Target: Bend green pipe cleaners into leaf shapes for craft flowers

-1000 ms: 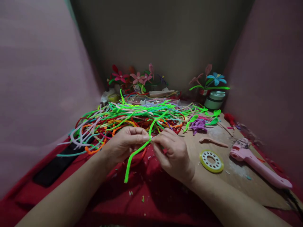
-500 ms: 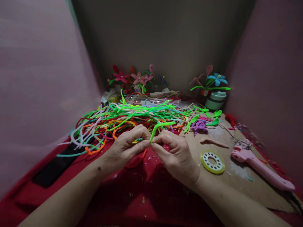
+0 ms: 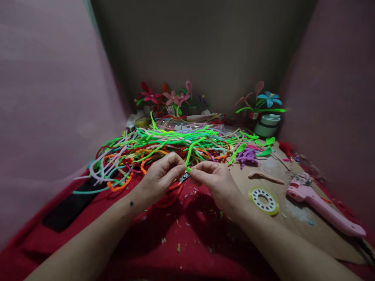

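Observation:
A bright green pipe cleaner (image 3: 190,154) rises from between my two hands, bent at its lower end. My left hand (image 3: 165,173) pinches it between thumb and forefinger. Close against it, my right hand (image 3: 212,177) grips the short bent end with its thumb and fingertips. Beneath my hands lie scissors with red handles (image 3: 172,195), their dark pivot partly showing and the blades hidden. Just beyond spreads a heap of pipe cleaners (image 3: 175,138) in green, white, orange and red.
On a board (image 3: 295,218) at the right lie a yellow tape roll (image 3: 263,201), a pink glue gun (image 3: 322,208), a purple pipe-cleaner piece (image 3: 247,157) and green leaf shapes (image 3: 265,151). A black phone-like slab (image 3: 68,208) lies left. Pipe-cleaner flowers (image 3: 172,96) and a pale green jar (image 3: 267,125) stand behind.
The green pipe cleaner's upper part, leaning right before, now stands more upright. My right hand has shifted slightly, and more of the scissors shows below.

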`<move>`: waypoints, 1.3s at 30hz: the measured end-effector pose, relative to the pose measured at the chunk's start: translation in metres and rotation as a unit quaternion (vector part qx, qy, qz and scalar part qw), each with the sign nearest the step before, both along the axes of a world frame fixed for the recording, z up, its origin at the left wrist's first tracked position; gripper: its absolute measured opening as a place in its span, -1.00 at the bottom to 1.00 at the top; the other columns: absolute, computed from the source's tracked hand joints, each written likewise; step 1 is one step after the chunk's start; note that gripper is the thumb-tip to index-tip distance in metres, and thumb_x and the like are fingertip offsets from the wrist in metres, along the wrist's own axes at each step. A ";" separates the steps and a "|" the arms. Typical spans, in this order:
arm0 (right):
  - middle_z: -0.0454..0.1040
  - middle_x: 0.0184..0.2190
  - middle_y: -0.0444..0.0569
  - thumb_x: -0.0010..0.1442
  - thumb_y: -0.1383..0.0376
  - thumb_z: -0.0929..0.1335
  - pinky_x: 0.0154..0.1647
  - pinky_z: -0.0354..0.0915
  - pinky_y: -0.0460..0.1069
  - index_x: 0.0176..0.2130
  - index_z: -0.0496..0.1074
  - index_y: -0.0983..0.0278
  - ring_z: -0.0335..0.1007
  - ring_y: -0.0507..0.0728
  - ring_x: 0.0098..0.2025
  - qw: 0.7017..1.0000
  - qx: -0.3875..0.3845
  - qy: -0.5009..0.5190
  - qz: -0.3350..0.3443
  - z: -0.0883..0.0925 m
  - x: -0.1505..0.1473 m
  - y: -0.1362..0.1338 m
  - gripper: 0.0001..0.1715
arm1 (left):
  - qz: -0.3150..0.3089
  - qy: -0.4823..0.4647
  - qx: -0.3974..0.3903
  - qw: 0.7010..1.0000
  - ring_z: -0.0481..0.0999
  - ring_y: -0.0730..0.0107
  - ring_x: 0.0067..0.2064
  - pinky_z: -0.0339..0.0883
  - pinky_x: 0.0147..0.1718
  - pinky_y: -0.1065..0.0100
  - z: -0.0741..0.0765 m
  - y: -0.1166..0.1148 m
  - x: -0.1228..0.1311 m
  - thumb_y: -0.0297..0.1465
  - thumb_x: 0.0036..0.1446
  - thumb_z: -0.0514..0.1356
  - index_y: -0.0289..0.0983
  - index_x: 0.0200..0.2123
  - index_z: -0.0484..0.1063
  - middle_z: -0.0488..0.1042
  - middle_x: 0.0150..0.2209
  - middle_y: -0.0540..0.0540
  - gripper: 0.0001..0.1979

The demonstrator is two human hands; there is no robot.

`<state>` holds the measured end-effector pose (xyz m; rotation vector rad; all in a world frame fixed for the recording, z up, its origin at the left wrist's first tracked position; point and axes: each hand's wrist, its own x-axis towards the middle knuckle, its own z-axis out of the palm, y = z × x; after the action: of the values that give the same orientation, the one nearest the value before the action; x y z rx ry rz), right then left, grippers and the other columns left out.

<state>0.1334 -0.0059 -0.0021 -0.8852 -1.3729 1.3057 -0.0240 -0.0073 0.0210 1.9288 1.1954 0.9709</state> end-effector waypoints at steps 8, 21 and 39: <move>0.43 -0.51 -0.08 0.11 0.35 0.30 -0.37 0.22 -0.06 -0.46 0.44 0.30 0.31 0.03 -0.43 0.951 0.233 -0.170 -0.109 -0.010 0.000 -0.004 -0.84 | 0.012 0.083 0.065 0.994 0.13 0.55 -0.50 0.06 -0.52 0.48 -0.001 -0.001 0.002 -0.37 0.14 0.03 -0.29 -0.49 0.22 0.16 -0.55 0.07 -0.82; 0.37 -0.59 -0.09 0.10 0.31 0.30 -0.35 0.15 -0.01 -0.53 0.48 0.31 0.19 0.04 -0.45 0.950 0.199 -0.237 -0.044 0.009 0.006 -0.004 -0.76 | 0.002 0.134 0.092 0.987 0.19 0.54 -0.51 0.08 -0.53 0.49 0.006 -0.004 -0.003 -0.35 0.14 0.01 -0.30 -0.50 0.25 0.24 -0.55 0.05 -0.79; 0.28 -0.66 -0.19 -0.06 0.24 0.38 -0.53 0.04 -0.10 -0.53 0.47 0.35 0.07 -0.06 -0.59 0.992 -0.054 -0.049 0.106 0.003 0.007 0.004 -0.80 | 0.003 -0.004 -0.073 0.997 0.23 0.55 -0.50 0.12 -0.53 0.50 0.014 -0.001 -0.003 -0.30 -0.01 0.17 -0.33 -0.51 0.36 0.28 -0.55 0.05 -0.80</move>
<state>0.1403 -0.0020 0.0010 -0.9060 -1.5155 1.5274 -0.0272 -0.0087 0.0348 1.8056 1.2331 0.8678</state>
